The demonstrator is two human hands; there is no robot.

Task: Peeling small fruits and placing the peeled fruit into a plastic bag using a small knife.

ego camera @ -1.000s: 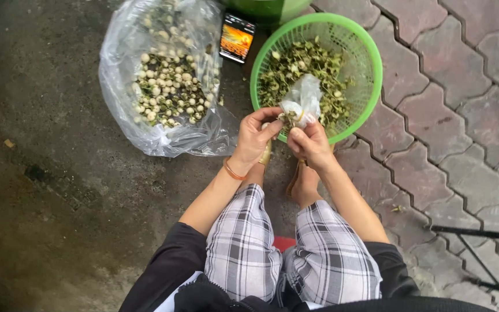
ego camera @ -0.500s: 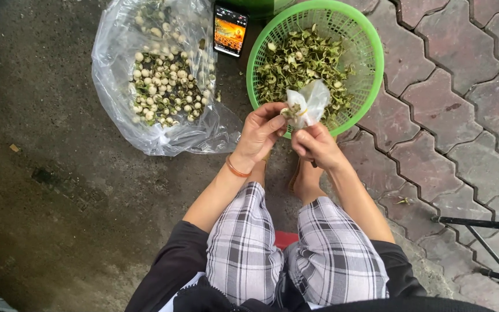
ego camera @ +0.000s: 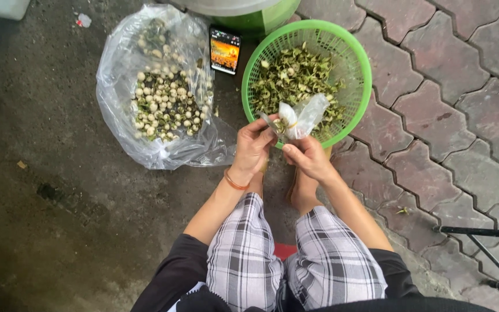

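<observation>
Small clear plastic bag [ego camera: 300, 117] pinched between both hands, held up just over the near rim of the green basket [ego camera: 358, 60]. Changed since a second ago: bag looks more bunched and twisted at the neck, hands drawn closer together over the basket edge; judged as the bag being closed or tied off, not filled. Left hand [ego camera: 253, 147] fingers clamped on the bag's lower left corner, a yellowish band seems to show there, hard to tell. Right hand [ego camera: 309, 159] fingers together on the bag's neck from below.

Largest to smallest from the fingers: grey ground to their left and red paving blocks [ego camera: 434, 115] to their right. Big clear plastic sack [ego camera: 163, 92] well left of the fingers, open, heaped with pale round pods or seeds. Green basket just beyond the fingers, full of greenish husk scraps. Green bucket base [ego camera: 244, 11] farther beyond. Phone [ego camera: 225, 51], screen lit, lies beyond and left of the fingers, between sack and basket. The small bag: thin, crinkled, translucent, a few green bits inside. Orange bracelet on left wrist [ego camera: 235, 182].
</observation>
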